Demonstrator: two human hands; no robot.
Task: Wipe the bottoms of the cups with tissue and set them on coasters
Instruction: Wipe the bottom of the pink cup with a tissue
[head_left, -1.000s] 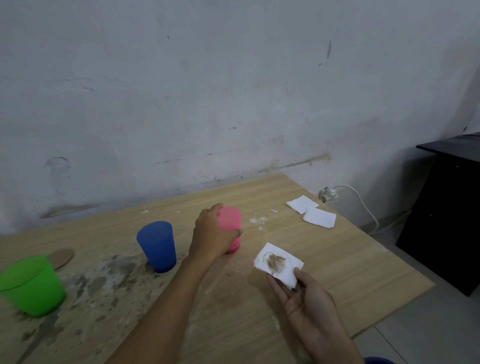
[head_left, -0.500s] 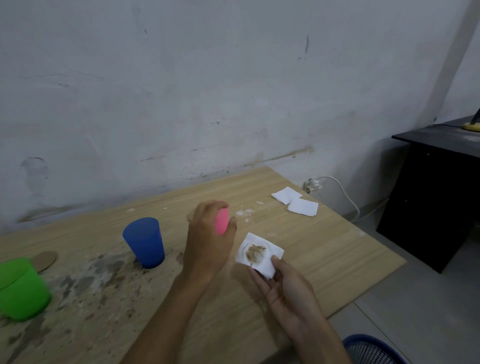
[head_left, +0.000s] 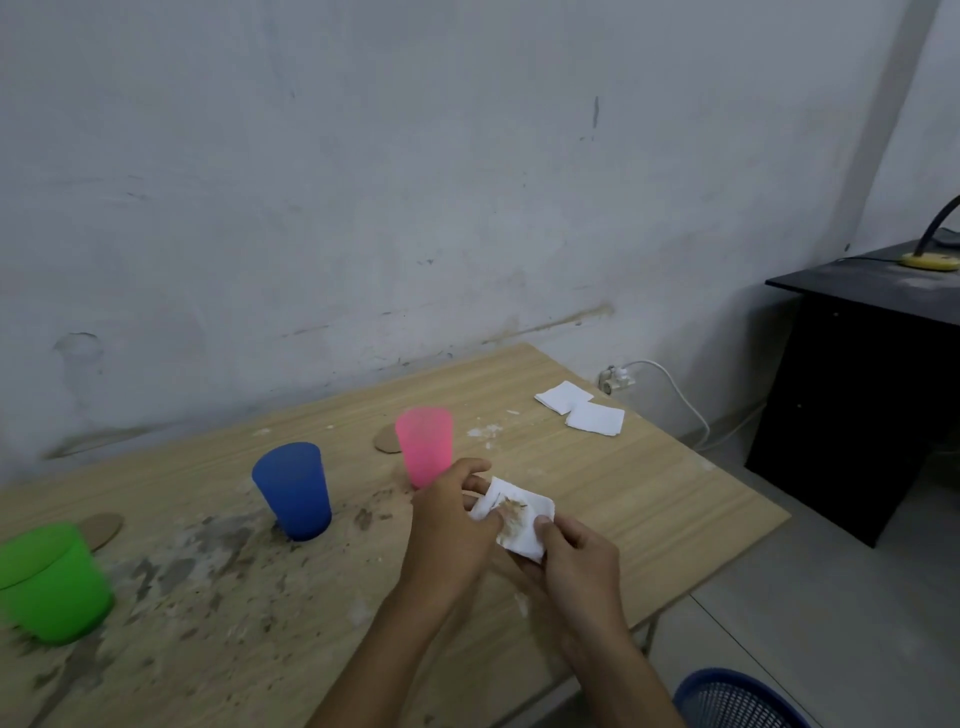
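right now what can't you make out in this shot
Head view only:
- Pink cup: its base is behind the left hand, so contact with the coaster beside it is unclear.
- Green cup: blurred, cut by the left edge.
- Tissue: underside covered by both hands; right hand pinches it.
- Basket: cut by the bottom edge.

3 cups stand upside down across the table (head_left: 649, 499): green cup (head_left: 52, 584) far left, blue cup (head_left: 293, 491) in the middle, pink cup (head_left: 423, 452) just beyond both hands. Open wood lies between the pink cup and 2 folded tissues (head_left: 579, 413) near the right corner. A coaster (head_left: 387, 439) lies beside the pink cup.
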